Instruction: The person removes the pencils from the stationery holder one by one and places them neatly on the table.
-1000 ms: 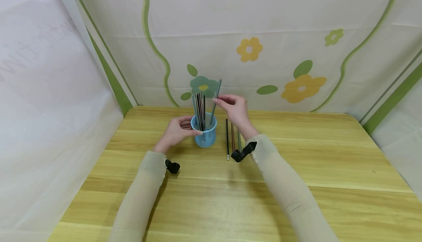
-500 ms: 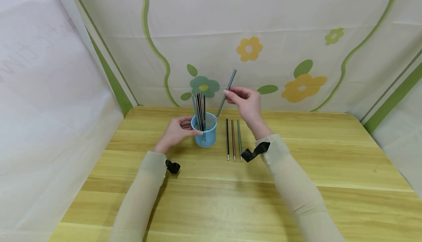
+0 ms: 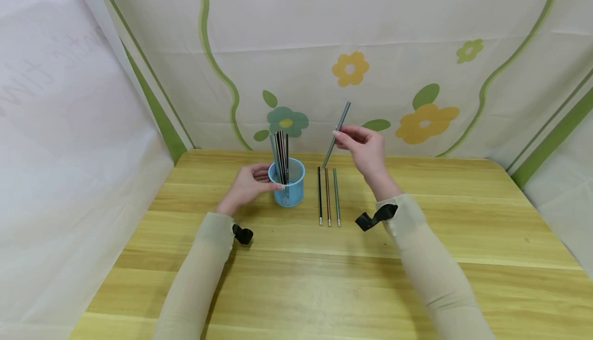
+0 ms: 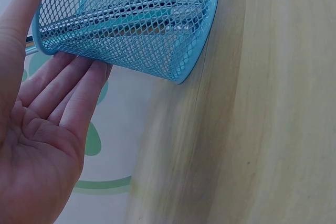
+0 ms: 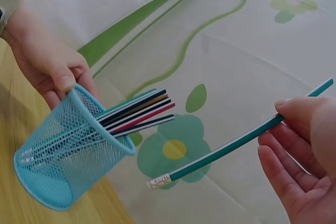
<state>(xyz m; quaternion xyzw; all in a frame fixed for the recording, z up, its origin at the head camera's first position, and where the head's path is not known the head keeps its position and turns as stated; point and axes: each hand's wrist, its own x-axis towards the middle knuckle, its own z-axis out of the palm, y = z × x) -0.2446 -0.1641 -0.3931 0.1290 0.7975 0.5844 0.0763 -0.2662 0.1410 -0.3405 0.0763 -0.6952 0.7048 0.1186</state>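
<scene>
A blue mesh pencil cup stands upright on the table with several pencils leaning in it. My left hand grips its left side, the thumb at the rim and the fingers round the far side. Right of the cup, my right hand pinches a green pencil between thumb and fingers. That pencil slants in the air with its eraser end down, above the far ends of three pencils lying in a row: a black pencil, a reddish-brown pencil and a green pencil.
The wooden table carries the cup and the row of pencils. Behind it hangs a white cloth printed with flowers and leaves. Another white cloth borders the left side. Each wrist wears a black camera mount.
My right hand has drawn the green pencil up out of the cup and moved it right, over the row of pencils. The left hand and cup have stayed put.
</scene>
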